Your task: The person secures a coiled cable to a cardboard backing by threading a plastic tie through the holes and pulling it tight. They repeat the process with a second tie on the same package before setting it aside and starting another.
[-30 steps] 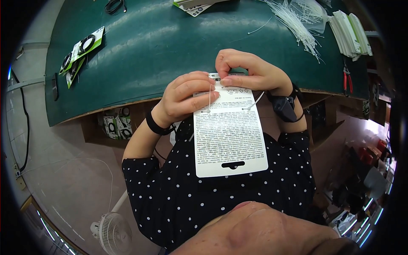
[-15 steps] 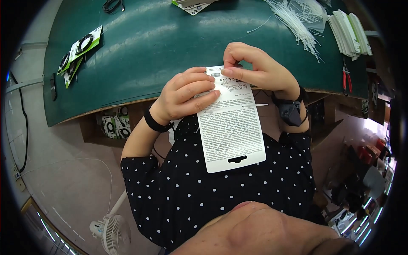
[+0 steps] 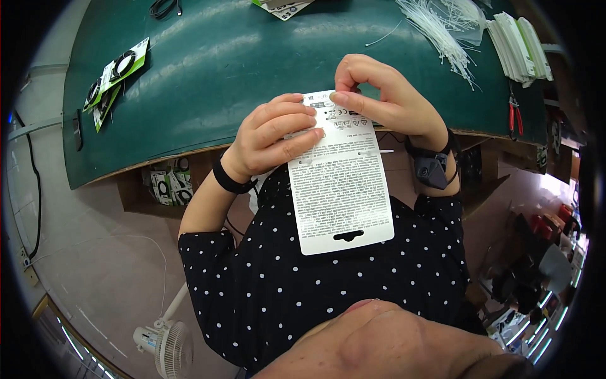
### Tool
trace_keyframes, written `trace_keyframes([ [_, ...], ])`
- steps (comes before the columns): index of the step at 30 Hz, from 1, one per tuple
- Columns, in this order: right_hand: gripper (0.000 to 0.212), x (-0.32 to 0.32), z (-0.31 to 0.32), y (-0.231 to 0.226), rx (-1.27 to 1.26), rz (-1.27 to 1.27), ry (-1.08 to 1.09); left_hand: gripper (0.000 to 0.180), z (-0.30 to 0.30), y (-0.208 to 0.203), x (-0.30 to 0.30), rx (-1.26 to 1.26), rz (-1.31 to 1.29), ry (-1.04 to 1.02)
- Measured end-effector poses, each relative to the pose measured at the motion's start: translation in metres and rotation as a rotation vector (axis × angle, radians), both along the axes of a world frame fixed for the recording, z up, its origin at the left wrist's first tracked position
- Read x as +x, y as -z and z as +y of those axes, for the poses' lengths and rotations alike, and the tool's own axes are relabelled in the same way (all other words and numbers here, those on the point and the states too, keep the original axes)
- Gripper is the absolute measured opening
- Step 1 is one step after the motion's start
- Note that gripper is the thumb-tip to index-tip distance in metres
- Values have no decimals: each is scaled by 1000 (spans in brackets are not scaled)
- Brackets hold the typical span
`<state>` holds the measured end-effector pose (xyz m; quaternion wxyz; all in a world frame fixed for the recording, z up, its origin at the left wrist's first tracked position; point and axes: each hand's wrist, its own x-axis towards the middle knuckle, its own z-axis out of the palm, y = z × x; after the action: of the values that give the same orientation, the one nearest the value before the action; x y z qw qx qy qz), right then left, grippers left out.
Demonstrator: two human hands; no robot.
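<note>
The card [image 3: 341, 196] is white, covered in fine rows of dark grey print with small black symbols toward its upper end. A deep green counter [image 3: 252, 63] carries packs [image 3: 134, 54] in white and bright green with black cables, translucent white cable ties [image 3: 435, 41], a white and green stack [image 3: 512, 54] and pliers [image 3: 516, 120] with red handles. The shirt [image 3: 297, 271] is black, scattered with white polka dots; the wristband [image 3: 228, 179] is plain black, the wrist device [image 3: 431, 169] dark grey to black. The fan [image 3: 169, 347] is off-white, the floor [image 3: 113, 259] a dull pinkish grey.
</note>
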<state>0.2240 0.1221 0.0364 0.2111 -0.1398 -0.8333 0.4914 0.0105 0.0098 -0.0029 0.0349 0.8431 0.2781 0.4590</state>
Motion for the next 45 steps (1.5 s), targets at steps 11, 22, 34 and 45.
trace_keyframes([
  [11, 11, 6, 4, -10, -386, 64, 134, 24, 2, 3, 1, 14, -27, 19],
  [22, 11, -6, 24, 18, -82, 265, -246, 25, 1, 4, 2, 30, -69, 23],
  [34, 3, 4, 8, 1, -269, 187, 29, 25, 3, 5, 3, 25, -75, 13],
  [45, 7, 5, 14, 6, -283, 310, 8, 24, 1, 4, 3, 40, -43, 32],
])
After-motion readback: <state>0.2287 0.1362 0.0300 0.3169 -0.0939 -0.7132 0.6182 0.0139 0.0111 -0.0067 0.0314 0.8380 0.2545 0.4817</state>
